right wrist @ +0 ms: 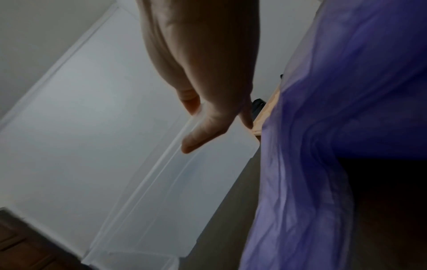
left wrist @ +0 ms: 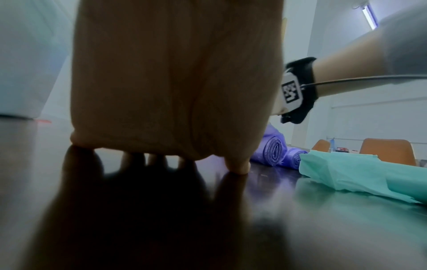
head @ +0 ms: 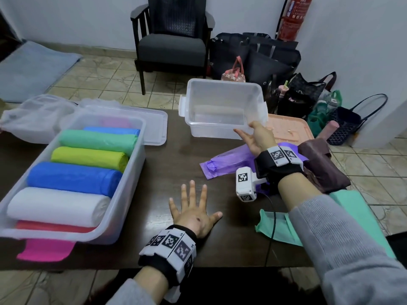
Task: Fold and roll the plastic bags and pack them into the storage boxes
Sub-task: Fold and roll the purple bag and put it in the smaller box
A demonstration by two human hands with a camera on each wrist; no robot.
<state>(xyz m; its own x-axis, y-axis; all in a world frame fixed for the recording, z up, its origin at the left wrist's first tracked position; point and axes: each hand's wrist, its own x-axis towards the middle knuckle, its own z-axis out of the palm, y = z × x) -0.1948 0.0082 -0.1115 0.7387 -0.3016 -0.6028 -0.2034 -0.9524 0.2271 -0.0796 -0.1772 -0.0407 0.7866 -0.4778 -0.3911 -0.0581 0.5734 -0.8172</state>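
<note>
My left hand (head: pixel 193 210) lies flat on the dark table (head: pixel 171 164) with fingers spread and holds nothing; the left wrist view shows its palm (left wrist: pixel 161 91) and its fingertips on the tabletop. My right hand (head: pixel 253 137) grips the near right rim of an empty clear storage box (head: pixel 220 106), which sits tilted at the far side. In the right wrist view the hand (right wrist: pixel 208 82) has its thumb on the box wall (right wrist: pixel 92 127). A purple bag (head: pixel 226 161) (right wrist: pixel 323 127) lies under that wrist. A second clear box (head: pixel 132 172) at the left holds several coloured rolled bags.
A flat green bag (head: pixel 277 225) (left wrist: pixel 346 171) and a brown bag (head: pixel 323 166) lie at the right. A pink bag (head: pixel 44 249) sticks out under the full box. A clear lid (head: pixel 154 124), white mesh bag (head: pixel 33 115) and orange tray (head: pixel 288 128) sit behind.
</note>
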